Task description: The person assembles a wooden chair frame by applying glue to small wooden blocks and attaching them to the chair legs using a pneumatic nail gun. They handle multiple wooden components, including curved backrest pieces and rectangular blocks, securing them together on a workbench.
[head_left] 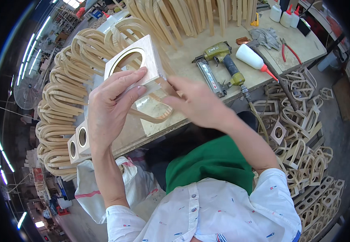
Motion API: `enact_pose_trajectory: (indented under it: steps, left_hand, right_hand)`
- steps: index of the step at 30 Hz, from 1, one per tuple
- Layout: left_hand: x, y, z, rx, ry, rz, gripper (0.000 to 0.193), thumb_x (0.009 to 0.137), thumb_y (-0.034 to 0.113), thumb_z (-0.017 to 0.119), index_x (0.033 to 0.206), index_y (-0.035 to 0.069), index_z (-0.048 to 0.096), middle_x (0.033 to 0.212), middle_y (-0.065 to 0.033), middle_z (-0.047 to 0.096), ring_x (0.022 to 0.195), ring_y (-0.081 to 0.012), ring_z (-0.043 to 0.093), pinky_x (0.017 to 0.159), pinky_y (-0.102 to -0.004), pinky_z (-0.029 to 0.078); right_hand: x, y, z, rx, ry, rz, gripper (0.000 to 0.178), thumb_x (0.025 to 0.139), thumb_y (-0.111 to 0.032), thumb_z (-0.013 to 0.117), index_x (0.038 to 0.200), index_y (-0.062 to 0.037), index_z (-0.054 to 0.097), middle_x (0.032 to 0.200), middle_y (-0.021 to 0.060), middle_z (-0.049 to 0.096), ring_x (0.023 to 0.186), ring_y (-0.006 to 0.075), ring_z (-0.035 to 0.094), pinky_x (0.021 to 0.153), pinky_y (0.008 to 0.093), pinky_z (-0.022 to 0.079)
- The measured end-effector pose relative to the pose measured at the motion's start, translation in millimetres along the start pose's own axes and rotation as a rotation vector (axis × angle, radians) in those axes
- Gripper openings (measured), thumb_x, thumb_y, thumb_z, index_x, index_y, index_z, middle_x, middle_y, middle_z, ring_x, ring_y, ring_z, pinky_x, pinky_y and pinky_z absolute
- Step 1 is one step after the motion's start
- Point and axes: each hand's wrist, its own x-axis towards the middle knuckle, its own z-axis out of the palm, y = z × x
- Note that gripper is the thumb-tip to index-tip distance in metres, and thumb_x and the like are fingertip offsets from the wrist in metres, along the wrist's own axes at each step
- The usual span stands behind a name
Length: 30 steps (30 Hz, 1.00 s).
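Observation:
A square pale wooden panel [153, 56] with a large round hole stands tilted above the bench. My left hand [112, 101] is closed on its near edge, fingers on the face and thumb below. My right hand [197, 101] is at the panel's right side, thumb and forefinger by its edge and corner. Motion blurs that hand, so its grip is unclear. Just below both hands shows a curved wooden strip [159, 119]; whether it joins the panel I cannot tell. A green nail gun [217, 50] lies on the bench [239, 34] to the right.
Rows of bent wooden frames [64, 94] line the bench's left and back. Two blocks with round holes [82, 137] sit at its left edge. A glue bottle [249, 56], gloves [265, 38] and pliers [290, 52] lie right. More frames [304, 117] are piled below; an air hose [259, 121] hangs down.

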Motion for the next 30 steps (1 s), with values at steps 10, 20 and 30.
enact_pose_trajectory:
  steps: [10, 20, 30]
  left_hand:
    - [8.9, 3.7, 4.2, 0.066, -0.032, 0.092, 0.030, 0.082, 0.004, 0.070, 0.111, 0.000, 0.068, 0.106, -0.0099, 0.068, 0.092, -0.0148, 0.063, 0.080, -0.0271, 0.049]
    - [11.6, -2.2, 4.8, 0.102, -0.020, 0.108, 0.026, 0.084, 0.010, 0.069, 0.109, 0.001, 0.069, 0.100, -0.0111, 0.070, 0.085, -0.0166, 0.066, 0.077, -0.0272, 0.049]
    - [0.5, -12.8, 6.2, 0.103, 0.035, 0.203, 0.027, 0.083, 0.011, 0.069, 0.108, 0.002, 0.069, 0.098, -0.0114, 0.070, 0.083, -0.0208, 0.066, 0.074, -0.0293, 0.049]
  right_hand:
    - [40.6, 168.2, -101.3, -0.773, -0.061, 0.748, 0.050, 0.078, -0.039, 0.069, 0.099, 0.0062, 0.067, 0.099, 0.0253, 0.067, 0.095, 0.0371, 0.065, 0.085, 0.0419, 0.051]
    - [36.6, 147.4, -83.7, 0.208, 0.010, 0.919, 0.013, 0.077, -0.001, 0.067, 0.087, 0.0050, 0.060, 0.068, 0.0100, 0.060, 0.056, 0.0169, 0.059, 0.050, 0.0298, 0.047]
    - [77.4, -98.9, -144.5, -0.299, -0.276, 0.460, 0.025, 0.082, -0.017, 0.066, 0.097, 0.0029, 0.063, 0.071, 0.0063, 0.063, 0.045, 0.0074, 0.050, 0.042, 0.0227, 0.041]
